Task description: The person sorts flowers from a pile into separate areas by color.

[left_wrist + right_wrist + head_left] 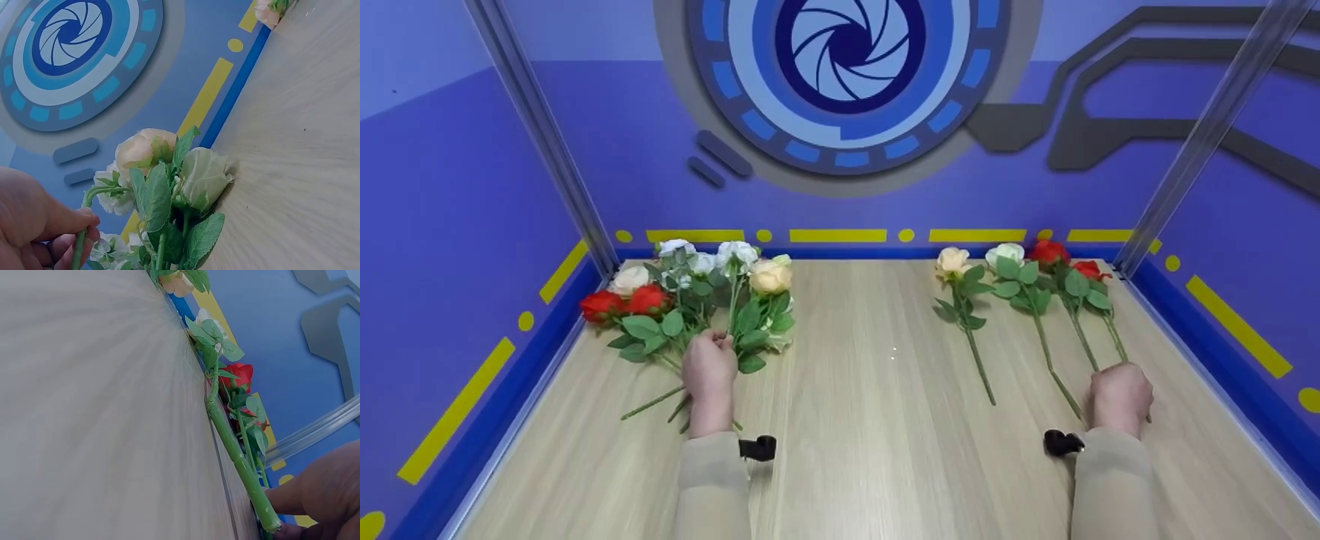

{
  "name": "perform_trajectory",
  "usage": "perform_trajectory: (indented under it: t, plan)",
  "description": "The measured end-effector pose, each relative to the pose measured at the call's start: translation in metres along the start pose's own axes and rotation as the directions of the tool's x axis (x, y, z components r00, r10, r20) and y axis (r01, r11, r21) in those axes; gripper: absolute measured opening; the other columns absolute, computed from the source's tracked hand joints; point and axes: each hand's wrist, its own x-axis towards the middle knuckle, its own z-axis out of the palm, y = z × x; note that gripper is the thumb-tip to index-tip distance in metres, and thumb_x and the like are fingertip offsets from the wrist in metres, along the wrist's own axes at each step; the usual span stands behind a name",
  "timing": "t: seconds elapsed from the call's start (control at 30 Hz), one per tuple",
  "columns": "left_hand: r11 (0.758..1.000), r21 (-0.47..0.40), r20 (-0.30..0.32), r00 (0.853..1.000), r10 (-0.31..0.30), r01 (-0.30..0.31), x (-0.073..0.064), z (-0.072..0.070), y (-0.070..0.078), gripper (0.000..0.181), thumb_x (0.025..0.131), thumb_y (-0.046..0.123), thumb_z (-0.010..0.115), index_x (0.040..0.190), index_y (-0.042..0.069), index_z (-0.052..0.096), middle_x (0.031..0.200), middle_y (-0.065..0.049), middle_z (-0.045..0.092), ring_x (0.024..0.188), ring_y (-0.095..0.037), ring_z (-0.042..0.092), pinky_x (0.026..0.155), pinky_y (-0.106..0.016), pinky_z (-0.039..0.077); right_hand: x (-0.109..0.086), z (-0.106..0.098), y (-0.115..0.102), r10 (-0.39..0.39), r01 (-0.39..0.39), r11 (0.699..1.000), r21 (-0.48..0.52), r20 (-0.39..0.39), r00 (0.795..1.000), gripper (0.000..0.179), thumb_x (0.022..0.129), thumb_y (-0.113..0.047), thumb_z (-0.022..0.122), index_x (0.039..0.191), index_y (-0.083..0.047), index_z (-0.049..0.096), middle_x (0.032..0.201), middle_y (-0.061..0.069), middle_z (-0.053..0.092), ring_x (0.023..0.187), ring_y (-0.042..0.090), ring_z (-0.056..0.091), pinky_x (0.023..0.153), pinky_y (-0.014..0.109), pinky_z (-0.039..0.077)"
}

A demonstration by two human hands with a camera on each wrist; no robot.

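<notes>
My left hand (709,367) pinches a green stem between thumb and fingers; in the left wrist view the stem bends over to a white flower (113,188). Around that hand lies a bunch with red roses (647,299), a peach rose (771,277), a cream rose (630,280) and pale blossoms, stems crossing below. At the right, my right hand (1121,394) has its fingers curled at the stems of two red roses (1048,253); how many stems it grips is hidden. Left of it lie a white rose (1006,257) and a peach rose (953,261).
The light wooden table (862,420) carries all the flowers. Blue panels (615,157) with yellow markings enclose it at the back and sides. Metal posts (1200,157) stand at the back corners. A small black camera (759,448) sits on each sleeve cuff.
</notes>
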Motion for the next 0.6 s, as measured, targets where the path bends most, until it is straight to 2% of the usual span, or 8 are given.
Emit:
perform_trajectory:
  t: [0.27,0.43,0.6]
  plan:
    - [0.999,-0.04,0.0,1.0,-0.017,0.017,-0.003,-0.004,0.002,0.026,0.103,0.014,0.06,0.123,-0.001,0.068,0.117,-0.022,0.071,0.111,-0.041,0.067,0.096,-0.054,0.051,-0.001,0.0,-0.003,0.074,-0.074,0.997,-0.012,0.012,0.997,0.031,0.084,-0.005,0.045,0.095,0.015,0.066,0.123,0.048,0.056,0.111,0.067,0.052,0.09,0.071,0.048]
    - [0.996,-0.077,0.017,0.999,-0.034,0.035,-0.002,-0.007,0.005,0.027,0.103,0.015,0.059,0.125,0.001,0.067,0.12,-0.022,0.07,0.113,-0.04,0.066,0.097,-0.054,0.05,-0.002,-0.002,-0.007,0.094,-0.093,0.996,-0.004,0.023,0.995,0.034,0.091,-0.013,0.049,0.104,0.014,0.064,0.127,0.048,0.053,0.117,0.068,0.046,0.092,0.073,0.044]
    - [0.991,-0.12,0.022,0.999,-0.049,0.051,-0.002,-0.007,0.007,0.026,0.104,0.017,0.058,0.125,0.003,0.066,0.121,-0.02,0.07,0.113,-0.039,0.065,0.096,-0.053,0.049,-0.004,-0.004,-0.015,0.075,-0.075,0.996,0.039,-0.003,0.997,0.042,0.098,-0.022,0.049,0.116,0.014,0.061,0.13,0.048,0.049,0.122,0.069,0.04,0.095,0.075,0.041]
